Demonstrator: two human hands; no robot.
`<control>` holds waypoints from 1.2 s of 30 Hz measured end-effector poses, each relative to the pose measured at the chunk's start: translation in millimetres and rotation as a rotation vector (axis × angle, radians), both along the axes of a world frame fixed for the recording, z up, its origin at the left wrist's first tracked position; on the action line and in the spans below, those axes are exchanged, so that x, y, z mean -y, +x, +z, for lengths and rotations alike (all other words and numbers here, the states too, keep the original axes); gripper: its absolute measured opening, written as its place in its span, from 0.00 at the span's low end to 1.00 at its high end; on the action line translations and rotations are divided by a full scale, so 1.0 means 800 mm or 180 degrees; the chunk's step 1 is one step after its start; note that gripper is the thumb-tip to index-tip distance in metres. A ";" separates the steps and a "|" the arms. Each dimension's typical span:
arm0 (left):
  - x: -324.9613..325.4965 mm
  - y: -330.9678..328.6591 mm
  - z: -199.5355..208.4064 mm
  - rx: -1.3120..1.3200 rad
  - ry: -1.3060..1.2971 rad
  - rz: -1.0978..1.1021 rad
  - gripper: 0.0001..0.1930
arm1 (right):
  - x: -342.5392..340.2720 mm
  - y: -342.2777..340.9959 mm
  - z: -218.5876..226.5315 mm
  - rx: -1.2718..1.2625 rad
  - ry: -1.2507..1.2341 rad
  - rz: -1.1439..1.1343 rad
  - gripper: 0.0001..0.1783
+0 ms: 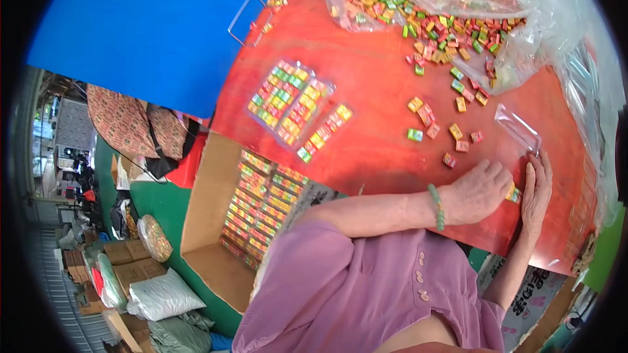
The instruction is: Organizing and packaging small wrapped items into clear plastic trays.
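Note:
My left hand [479, 191], with a green bead bracelet [436, 206] on its wrist, is bent over the red table. Its curled fingers close on small, colourful wrapped candies [514, 192], partly hidden between my hands. Along their other side lies my right hand [538, 191], fingers stretched out. Its fingertips reach the end of a clear plastic tray [519, 127]. Several loose candies [456, 132] lie beyond my left hand. Left of them are clear trays filled with candy rows [288, 101] and a narrower filled tray [325, 132].
A large clear plastic bag [523, 0] spills a heap of candies [445, 29] at the far right. By the table's near left edge stands a cardboard box [212, 202] holding packed candy rows [252, 202]. A blue board [150, 19] fills the far left; sacks [165, 295] lie on the floor.

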State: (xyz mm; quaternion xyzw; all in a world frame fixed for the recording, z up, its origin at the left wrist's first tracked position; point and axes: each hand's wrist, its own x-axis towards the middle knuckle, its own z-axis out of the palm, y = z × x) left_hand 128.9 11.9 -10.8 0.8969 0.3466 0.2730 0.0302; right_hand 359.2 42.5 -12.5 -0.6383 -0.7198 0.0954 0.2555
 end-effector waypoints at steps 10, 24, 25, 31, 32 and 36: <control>0.072 -0.169 0.055 -0.0329 -0.0538 0.1793 0.27 | -0.005 0.018 -0.003 -0.0495 0.0066 -0.0110 0.20; 0.118 -0.257 0.044 -0.0658 0.0043 0.3446 0.21 | 0.001 0.014 -0.003 -0.0477 -0.0111 -0.0058 0.20; 0.117 -0.255 0.041 -0.0708 0.0062 0.3448 0.21 | 0.001 0.012 -0.002 -0.0538 -0.0108 -0.0003 0.20; 0.111 -0.252 0.028 -0.0666 0.0220 0.3378 0.19 | 0.004 0.001 0.007 -0.0473 -0.0135 -0.0016 0.19; 0.110 -0.255 0.027 -0.0623 0.0196 0.3276 0.18 | 0.004 -0.001 0.008 -0.0463 -0.0087 -0.0004 0.18; 0.100 -0.275 0.012 -0.0666 0.0087 0.3081 0.18 | 0.004 -0.003 0.012 -0.0373 0.0028 0.0043 0.17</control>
